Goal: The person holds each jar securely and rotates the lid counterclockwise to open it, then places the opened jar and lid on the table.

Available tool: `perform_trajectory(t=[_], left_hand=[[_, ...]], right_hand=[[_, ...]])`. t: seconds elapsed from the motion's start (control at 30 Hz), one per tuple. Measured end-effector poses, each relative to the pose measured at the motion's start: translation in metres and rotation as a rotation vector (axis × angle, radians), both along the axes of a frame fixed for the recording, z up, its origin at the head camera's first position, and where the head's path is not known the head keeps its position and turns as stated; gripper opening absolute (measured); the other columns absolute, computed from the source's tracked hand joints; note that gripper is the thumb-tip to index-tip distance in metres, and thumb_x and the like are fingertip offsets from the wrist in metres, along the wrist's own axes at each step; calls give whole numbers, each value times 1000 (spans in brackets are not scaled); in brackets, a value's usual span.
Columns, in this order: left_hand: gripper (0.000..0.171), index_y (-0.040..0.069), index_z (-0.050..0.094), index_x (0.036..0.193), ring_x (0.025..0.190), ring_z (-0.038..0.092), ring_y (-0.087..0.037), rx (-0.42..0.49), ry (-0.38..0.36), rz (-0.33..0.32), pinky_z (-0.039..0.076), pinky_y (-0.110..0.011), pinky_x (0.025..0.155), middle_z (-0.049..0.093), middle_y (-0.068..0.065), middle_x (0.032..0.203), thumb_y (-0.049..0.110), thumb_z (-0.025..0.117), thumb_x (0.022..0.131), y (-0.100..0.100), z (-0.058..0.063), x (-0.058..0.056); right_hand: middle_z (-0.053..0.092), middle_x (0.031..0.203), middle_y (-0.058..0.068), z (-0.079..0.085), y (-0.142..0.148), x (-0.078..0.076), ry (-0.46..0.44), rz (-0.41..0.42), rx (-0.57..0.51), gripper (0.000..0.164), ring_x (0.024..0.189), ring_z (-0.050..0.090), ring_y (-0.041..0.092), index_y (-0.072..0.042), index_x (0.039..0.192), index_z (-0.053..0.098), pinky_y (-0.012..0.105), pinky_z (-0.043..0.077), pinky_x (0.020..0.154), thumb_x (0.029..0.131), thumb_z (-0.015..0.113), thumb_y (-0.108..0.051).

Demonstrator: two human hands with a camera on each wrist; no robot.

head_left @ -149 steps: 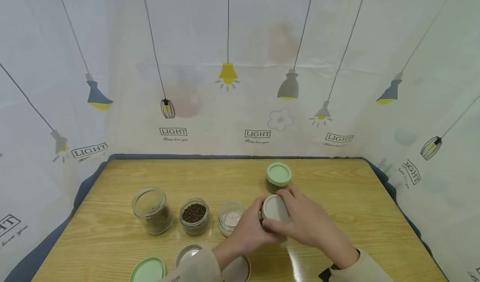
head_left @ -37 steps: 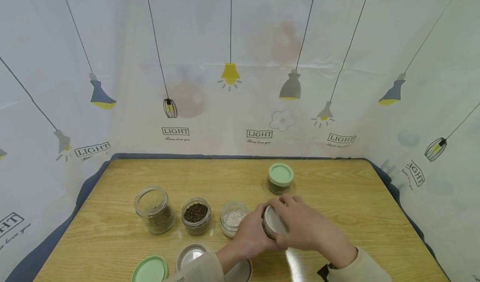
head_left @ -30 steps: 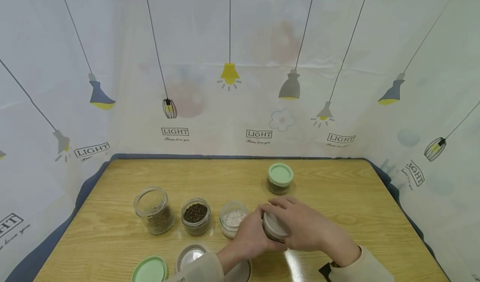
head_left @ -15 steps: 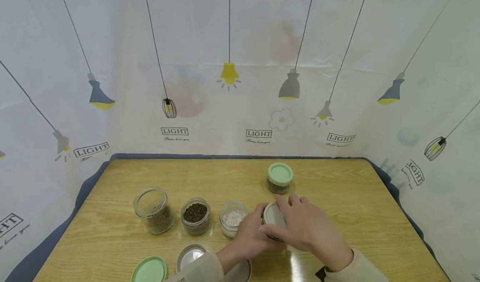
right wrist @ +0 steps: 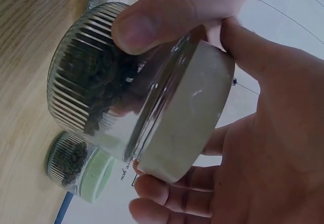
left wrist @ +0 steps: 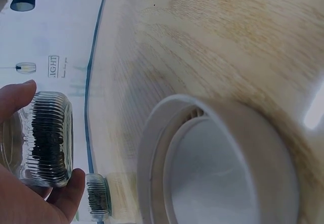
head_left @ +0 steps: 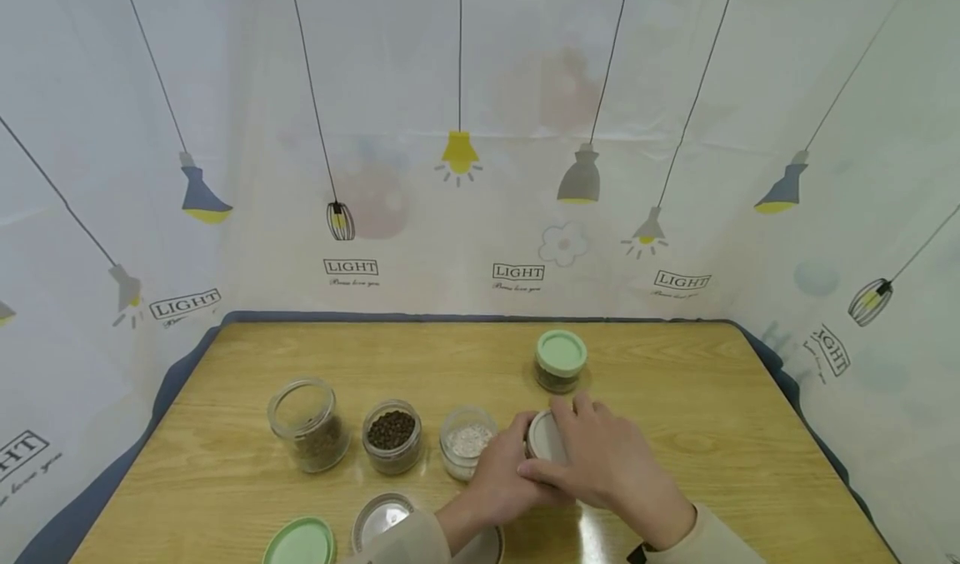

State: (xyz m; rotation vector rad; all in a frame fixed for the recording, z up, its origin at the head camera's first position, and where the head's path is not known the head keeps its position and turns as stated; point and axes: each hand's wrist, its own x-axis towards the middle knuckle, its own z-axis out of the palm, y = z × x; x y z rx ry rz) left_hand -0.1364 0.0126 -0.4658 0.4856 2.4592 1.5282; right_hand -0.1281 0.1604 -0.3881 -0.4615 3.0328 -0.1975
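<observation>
Just above the table, my left hand (head_left: 501, 482) grips a ribbed glass jar (right wrist: 96, 77) with dark contents, its thumb pressed along the glass side in the right wrist view. A white lid (right wrist: 187, 113) sits on the jar's mouth. My right hand (head_left: 611, 464) holds that lid by its edge, thumb on one side and fingertips on the other. The jar is tilted in the right wrist view. In the head view, the hands hide most of the glass.
Left of the hands stand lidless jars of brown bits (head_left: 318, 443), dark peppercorn-like grains (head_left: 392, 431) and white flakes (head_left: 468, 441). A green-lidded jar (head_left: 561, 354) stands behind. In front lie a green lid (head_left: 300, 543), a white-centred lid (head_left: 381, 516) and another lid (head_left: 489, 547) partly under the left forearm.
My right hand's fingers have shifted round the lid over these seconds, covering more of it one second ago than now. The left hand keeps its hold on the jar. The other jars stay put.
</observation>
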Motion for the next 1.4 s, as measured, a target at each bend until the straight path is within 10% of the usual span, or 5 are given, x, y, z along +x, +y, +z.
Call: perform_trajectory(t=[0.27,0.5,0.83,1.13,1.4], left_hand=[[99,15,39,140,110,56,-20,-36,-21,23,49,-41,91,57,-5,128,41,89,59,0,-3,-2],[100,18,35,142,112,55,-19,-34,-3,18,48,-42,92,56,-3,129,50,85,62,0,-6,-3],[94,20,41,138,109,56,-18,14,-37,8,49,-43,90,58,2,126,42,89,60,-1,-4,-2],[91,19,42,137,104,58,-18,17,-24,16,51,-38,86,59,-2,124,38,88,61,-1,-3,-1],[95,18,40,139,104,57,-18,-20,-43,18,51,-38,84,58,-2,124,42,88,61,1,-5,-2]], right_hand=[[55,114,11,1,5,-2,13,176,-73,62,104,53,31,-14,128,51,49,52,71,79,68,-48],[40,145,9,4,13,-6,-53,375,-183,84,129,38,34,-17,144,39,60,43,92,74,79,-39],[55,123,17,10,5,-4,23,43,-40,93,108,55,37,-8,135,47,55,49,82,78,42,-82],[56,99,11,0,0,-1,14,-28,14,96,79,55,24,-11,116,52,39,46,55,65,43,-92],[55,96,8,1,3,-2,-1,43,-39,67,75,54,21,-15,118,56,39,46,54,73,67,-64]])
